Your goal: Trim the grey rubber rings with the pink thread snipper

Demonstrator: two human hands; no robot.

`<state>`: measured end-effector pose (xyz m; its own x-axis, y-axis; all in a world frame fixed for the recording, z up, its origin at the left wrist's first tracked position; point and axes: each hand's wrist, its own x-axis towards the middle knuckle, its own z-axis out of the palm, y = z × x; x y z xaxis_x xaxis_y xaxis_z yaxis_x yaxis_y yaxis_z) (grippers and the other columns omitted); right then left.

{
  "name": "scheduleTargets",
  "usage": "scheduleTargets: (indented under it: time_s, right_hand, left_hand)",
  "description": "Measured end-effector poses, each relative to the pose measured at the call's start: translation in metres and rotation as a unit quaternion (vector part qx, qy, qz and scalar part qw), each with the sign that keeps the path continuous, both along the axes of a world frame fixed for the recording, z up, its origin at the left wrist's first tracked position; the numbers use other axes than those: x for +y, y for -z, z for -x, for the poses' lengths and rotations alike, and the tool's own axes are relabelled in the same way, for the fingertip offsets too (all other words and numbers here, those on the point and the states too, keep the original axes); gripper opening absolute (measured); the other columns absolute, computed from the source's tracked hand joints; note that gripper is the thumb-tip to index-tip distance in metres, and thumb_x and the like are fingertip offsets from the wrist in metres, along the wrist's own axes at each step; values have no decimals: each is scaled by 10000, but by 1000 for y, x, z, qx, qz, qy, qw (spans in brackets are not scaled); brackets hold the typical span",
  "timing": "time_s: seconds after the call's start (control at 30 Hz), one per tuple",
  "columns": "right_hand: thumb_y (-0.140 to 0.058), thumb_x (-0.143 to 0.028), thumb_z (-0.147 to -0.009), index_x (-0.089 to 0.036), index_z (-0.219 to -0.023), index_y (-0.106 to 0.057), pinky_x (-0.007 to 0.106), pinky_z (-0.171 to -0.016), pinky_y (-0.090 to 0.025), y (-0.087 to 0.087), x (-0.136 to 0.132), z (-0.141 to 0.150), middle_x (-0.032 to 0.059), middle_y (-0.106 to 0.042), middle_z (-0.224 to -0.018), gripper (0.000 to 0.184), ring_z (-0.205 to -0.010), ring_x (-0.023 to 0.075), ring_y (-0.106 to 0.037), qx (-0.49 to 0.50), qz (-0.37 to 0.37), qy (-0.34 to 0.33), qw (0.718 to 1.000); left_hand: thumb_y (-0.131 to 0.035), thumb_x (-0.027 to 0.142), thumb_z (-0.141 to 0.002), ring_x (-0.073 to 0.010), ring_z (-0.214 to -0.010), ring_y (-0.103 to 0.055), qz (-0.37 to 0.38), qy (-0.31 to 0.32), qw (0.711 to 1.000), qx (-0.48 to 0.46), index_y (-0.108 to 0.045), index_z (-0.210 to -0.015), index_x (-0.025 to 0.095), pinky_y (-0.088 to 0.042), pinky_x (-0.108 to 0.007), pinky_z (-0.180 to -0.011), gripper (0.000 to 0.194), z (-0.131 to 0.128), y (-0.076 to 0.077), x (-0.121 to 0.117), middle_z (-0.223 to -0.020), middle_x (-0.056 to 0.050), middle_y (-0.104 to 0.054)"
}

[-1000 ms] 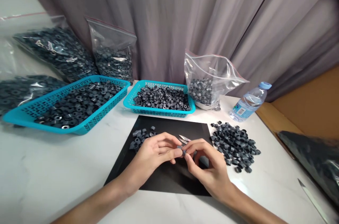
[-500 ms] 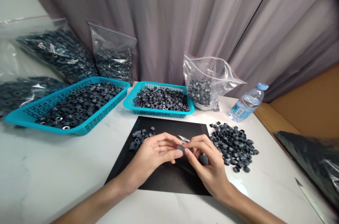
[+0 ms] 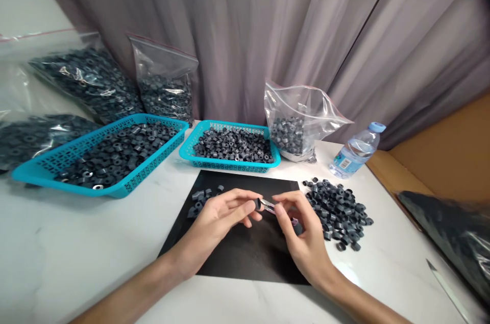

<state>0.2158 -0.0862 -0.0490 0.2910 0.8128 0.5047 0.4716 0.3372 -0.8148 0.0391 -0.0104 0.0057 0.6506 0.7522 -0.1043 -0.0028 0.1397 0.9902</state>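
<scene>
My left hand [image 3: 222, 214] pinches a small dark grey rubber ring [image 3: 258, 204] between thumb and forefinger, above a black mat [image 3: 237, 257]. My right hand [image 3: 300, 234] grips a small metal blade tool [image 3: 268, 205] whose tip meets the ring. A few rings [image 3: 202, 197] lie on the mat just left of my left hand. A loose heap of the same rings [image 3: 339, 212] lies on the white table right of my right hand.
Two turquoise baskets [image 3: 38, 171] [image 3: 187, 148] full of rings stand behind the mat. Clear bags of rings [image 3: 164, 84] [image 3: 294, 120] lean on the curtain. A water bottle [image 3: 354, 150] lies at the right. A knife [image 3: 446, 285] and a dark bag [image 3: 455, 232] sit near the right edge.
My hands have drawn slightly apart: the left hand now holds the ring out on its own, and the blade tip in the right hand shows more plainly against it.
</scene>
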Motion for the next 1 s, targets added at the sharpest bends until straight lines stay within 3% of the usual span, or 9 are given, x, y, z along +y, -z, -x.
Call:
scheduleTargets:
  time_s: [0.2, 0.47, 0.57, 0.67, 0.73, 0.87, 1.0]
  right_hand:
    - [-668, -212, -902, -266, -1242, -583, 286, -618, -511, -1, -6, 2, 47, -542, -1034, 355, -711, 137, -556, -54, -41, -69, 995]
    - [-602, -137, -935, -264, -1125, -630, 275, -622, -492, 2, -6, 2, 47, -554, -1029, 230, -751, 141, -573, -71, -53, -76, 993]
    - [-596, -143, -943, -268, -1119, -637, 270, -625, -483, 2, -4, 2, 42, -559, -1026, 220, -743, 133, -565, -62, -44, -74, 994]
    - [-608, -172, -944, -264, -1107, -639, 266, -620, -479, 2, -2, 2, 36, -576, -984, 190, -749, 141, -566, -34, -35, -73, 996]
    - [-612, -193, -945, -252, -1066, -642, 264, -620, -478, 1, -1, 3, 33, -592, -953, 138, -761, 148, -569, -18, -26, -71, 997]
    - [-614, -229, -948, -239, -1021, -645, 261, -622, -481, 0, 1, 2, 30, -607, -927, 81, -754, 149, -571, 5, -3, -68, 998]
    - [-617, -268, -949, -244, -1009, -656, 247, -584, -484, 1, 1, 1, 29, -598, -913, 75, -748, 150, -572, 38, 19, -80, 996]
  left_hand:
    - [-623, 359, -934, -155, -886, -669, -13, 25, 1000, -5, -692, -1114, 195, -492, -238, -789, 253, -4, 6, -5, -943, -36, -756]
    - [-501, 396, -979, -172, -841, -694, -139, 28, 987, 78, -722, -1086, 228, -521, -248, -747, 298, -4, 6, -7, -995, -27, -756]
    - [-520, 426, -961, -195, -874, -695, -248, -40, 955, 160, -721, -1056, 252, -505, -264, -791, 283, 7, -2, 10, -962, -12, -764]
    - [-588, 454, -916, -225, -986, -651, -399, -141, 873, 241, -725, -995, 266, -439, -297, -907, 245, 25, -6, 38, -1056, -10, -742]
    - [-592, 472, -904, -239, -964, -639, -424, -135, 846, 294, -731, -952, 259, -440, -308, -856, 259, 36, -2, 57, -1008, -19, -739]
    - [-608, 461, -887, -260, -1010, -619, -442, -90, 824, 344, -750, -907, 260, -419, -339, -893, 246, 45, 14, 74, -980, -25, -737]
    - [-605, 431, -871, -257, -945, -620, -421, -96, 837, 336, -735, -809, 256, -433, -342, -844, 227, 43, 23, 74, -906, -22, -729]
